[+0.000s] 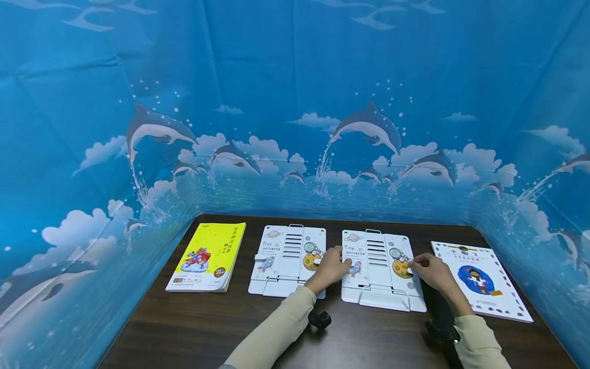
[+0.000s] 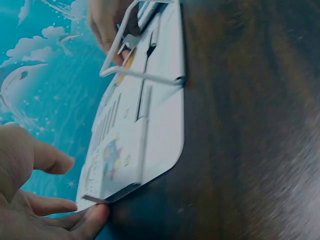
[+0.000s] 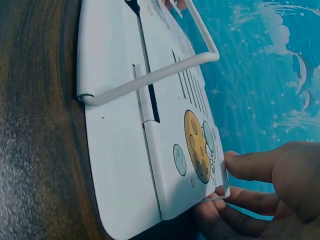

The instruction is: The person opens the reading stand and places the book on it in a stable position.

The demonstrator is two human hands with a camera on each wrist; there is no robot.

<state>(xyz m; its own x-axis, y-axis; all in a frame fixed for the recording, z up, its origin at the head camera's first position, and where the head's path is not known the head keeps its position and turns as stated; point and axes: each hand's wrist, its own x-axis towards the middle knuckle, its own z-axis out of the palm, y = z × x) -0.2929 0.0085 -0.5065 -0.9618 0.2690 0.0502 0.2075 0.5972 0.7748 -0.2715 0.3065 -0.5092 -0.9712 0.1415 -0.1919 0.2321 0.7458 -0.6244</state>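
Observation:
Two white book stands printed "Tiny universe" lie side by side on the table. At the right book stand (image 1: 380, 271), my left hand (image 1: 331, 265) is by the left edge. In the left wrist view, fingertips (image 2: 97, 217) touch that edge from the side, while the thumb stands apart from it. My right hand (image 1: 433, 271) pinches the small tab on the opposite edge; in the right wrist view the thumb (image 3: 250, 165) is on its front and fingers lie behind. A wire page holder (image 3: 150, 77) sticks up from the stand's lower part. The left book stand (image 1: 288, 261) lies untouched.
A thick yellow book (image 1: 207, 256) lies at the table's left. To the right is a white book (image 1: 484, 279) with a blue round picture, close to my right forearm. Behind the dark wooden table (image 1: 184, 328) hangs a blue dolphin-print curtain (image 1: 276, 102).

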